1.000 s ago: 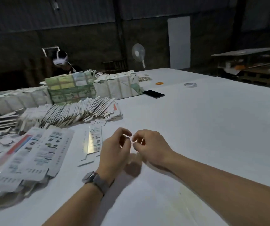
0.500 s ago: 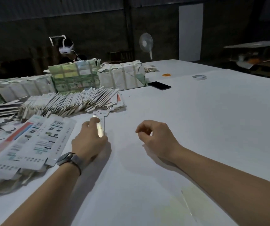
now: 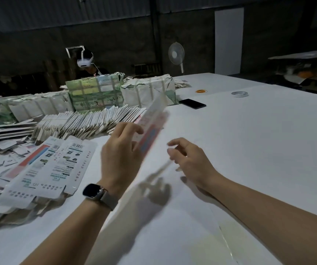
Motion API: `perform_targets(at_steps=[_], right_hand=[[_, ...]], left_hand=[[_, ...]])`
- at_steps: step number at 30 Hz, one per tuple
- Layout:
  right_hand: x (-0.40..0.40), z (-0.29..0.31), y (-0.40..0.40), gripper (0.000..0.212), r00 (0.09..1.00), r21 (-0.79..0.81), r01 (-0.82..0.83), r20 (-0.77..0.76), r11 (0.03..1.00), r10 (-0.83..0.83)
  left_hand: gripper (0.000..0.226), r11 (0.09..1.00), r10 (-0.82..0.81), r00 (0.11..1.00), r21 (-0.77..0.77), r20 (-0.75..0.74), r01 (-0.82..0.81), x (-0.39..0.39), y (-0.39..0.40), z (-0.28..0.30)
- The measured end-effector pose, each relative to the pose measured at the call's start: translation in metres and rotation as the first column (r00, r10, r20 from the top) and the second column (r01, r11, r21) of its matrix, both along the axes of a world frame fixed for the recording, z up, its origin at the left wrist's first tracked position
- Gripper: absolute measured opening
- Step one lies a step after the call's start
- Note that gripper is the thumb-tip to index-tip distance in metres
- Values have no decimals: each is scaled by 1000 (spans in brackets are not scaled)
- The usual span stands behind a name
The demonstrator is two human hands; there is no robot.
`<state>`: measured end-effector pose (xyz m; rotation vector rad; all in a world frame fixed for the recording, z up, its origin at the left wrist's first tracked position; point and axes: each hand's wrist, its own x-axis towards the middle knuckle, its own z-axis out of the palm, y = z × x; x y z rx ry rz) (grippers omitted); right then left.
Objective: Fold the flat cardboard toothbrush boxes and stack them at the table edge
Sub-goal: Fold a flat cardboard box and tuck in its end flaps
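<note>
My left hand (image 3: 120, 159), a watch on its wrist, grips a long flat toothbrush box (image 3: 152, 127) and holds it lifted off the white table (image 3: 249, 150), tilted up and away; the box is motion-blurred, white with red and blue print. My right hand (image 3: 190, 161) hovers just right of the box's near end with fingers loosely curled, holding nothing. A pile of flat printed boxes (image 3: 46, 169) lies at the left. A fanned row of folded boxes (image 3: 85, 125) lies behind it.
Strapped bundles of packaging (image 3: 96, 92) stand at the back left, with a person in a white headset (image 3: 85, 61) behind them. A black phone (image 3: 192, 103), an orange ring (image 3: 201, 91) and a tape roll (image 3: 239, 94) lie farther back. A fan (image 3: 176, 54) stands beyond.
My left hand took hold of the single box that lay on the table and lifted it up toward the right. My right hand stayed near the middle, slightly lower.
</note>
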<state>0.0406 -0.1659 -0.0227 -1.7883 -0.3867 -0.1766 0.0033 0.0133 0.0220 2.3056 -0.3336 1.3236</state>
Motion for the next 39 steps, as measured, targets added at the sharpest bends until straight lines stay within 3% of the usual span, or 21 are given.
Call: perform_targets(at_steps=[2,4,7,14,18,23,27,31,35,39], right_hand=[[1,3,0,34,997,144,4,-79,990,8],[3,6,-1,23,992,238,15,-122,971,14],[2,7,-5,11,989,267,5,-144,964,35],[-6,9,1,28,983,294,-121,-98,948,156],[-9,10,0,21,977,295,-147,-107,944,186],[-9,10,2,35,969,324,-174,-115,930,221],[-5,10,-6,47,948,408,-133,-214,903,237],[0,9,-10,57,933,436,-96,-273,895,233],[4,8,-11,62,925,464,-88,-290,882,245],[5,8,-14,57,906,472,-135,-298,871,302]], left_hand=[[30,936,-230,971,-287,-60,204,-3,-20,-9],[31,798,-426,885,-540,-189,269,-6,-38,-23],[23,690,-571,759,-684,-312,238,-5,-49,-43],[36,598,-673,669,-765,-316,240,0,-44,-45],[38,558,-707,648,-787,-283,265,0,-42,-46],[46,585,-719,601,-770,-349,253,2,-41,-44],[26,602,-719,577,-763,-389,236,3,-41,-47],[22,593,-721,559,-781,-409,193,4,-42,-47],[35,648,-668,604,-739,-435,185,4,-42,-46],[37,664,-672,589,-718,-449,210,1,-45,-48]])
